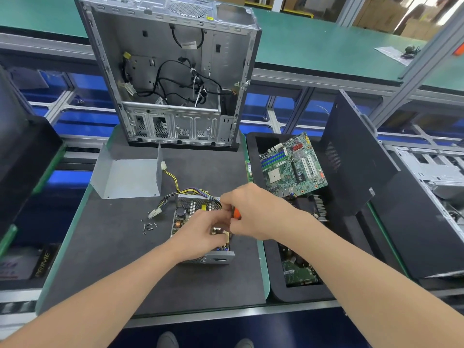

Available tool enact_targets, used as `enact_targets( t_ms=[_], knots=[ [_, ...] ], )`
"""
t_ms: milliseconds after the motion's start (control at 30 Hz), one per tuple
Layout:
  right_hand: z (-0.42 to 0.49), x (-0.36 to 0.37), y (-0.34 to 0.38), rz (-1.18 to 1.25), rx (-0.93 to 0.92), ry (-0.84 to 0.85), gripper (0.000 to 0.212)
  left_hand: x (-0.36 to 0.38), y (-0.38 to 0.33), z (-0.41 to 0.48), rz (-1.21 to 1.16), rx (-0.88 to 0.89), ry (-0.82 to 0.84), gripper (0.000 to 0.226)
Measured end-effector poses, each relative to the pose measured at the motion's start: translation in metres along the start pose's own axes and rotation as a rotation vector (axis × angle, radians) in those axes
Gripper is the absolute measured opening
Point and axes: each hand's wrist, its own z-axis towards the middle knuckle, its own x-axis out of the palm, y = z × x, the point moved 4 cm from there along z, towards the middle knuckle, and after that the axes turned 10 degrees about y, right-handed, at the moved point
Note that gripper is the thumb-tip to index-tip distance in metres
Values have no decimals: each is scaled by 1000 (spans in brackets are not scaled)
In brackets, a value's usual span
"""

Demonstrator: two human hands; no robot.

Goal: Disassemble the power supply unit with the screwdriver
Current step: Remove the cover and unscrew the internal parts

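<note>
The power supply unit (187, 212) lies open on the dark mat, its circuit board and components exposed, with a yellow and black cable bundle (175, 187) running out of its far side. My left hand (200, 234) rests on top of the board, fingers curled over the components. My right hand (247, 212) grips the screwdriver (236, 214), whose orange and black handle shows between the fingers; its tip is hidden behind my hands. The unit's grey metal cover (130, 178) lies removed to the far left. Several loose screws (148, 226) sit left of the unit.
An open computer case (173, 71) stands upright at the far edge of the mat (113, 259). A black tray (301, 293) on the right holds a green motherboard (292, 167) and other boards. A black side panel (356, 156) leans beside it.
</note>
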Motion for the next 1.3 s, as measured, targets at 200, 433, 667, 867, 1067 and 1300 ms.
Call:
enact_targets(
  t_ms=[200, 433, 667, 867, 1067, 1300],
  knots=[
    [-8, -5, -5, 43, -27, -49, 6, 1, 6, 4, 49, 11, -5, 65],
    [-22, -21, -8, 71, -13, -119, 6, 1, 7, 7, 223, -35, -74, 54],
    [-45, -48, -9, 49, -40, -203, 4, 1, 10, 10, 408, -163, -204, 26],
    [-57, -60, -7, 53, -94, -277, 4, 4, 9, 13, 420, -154, -184, 23],
    [-59, -62, -4, 75, -105, -295, 4, 3, 13, 12, 352, -139, -214, 11],
    [-52, -62, -6, 90, -66, -293, 4, -23, 3, 3, 451, -147, -360, 12]
  ],
)
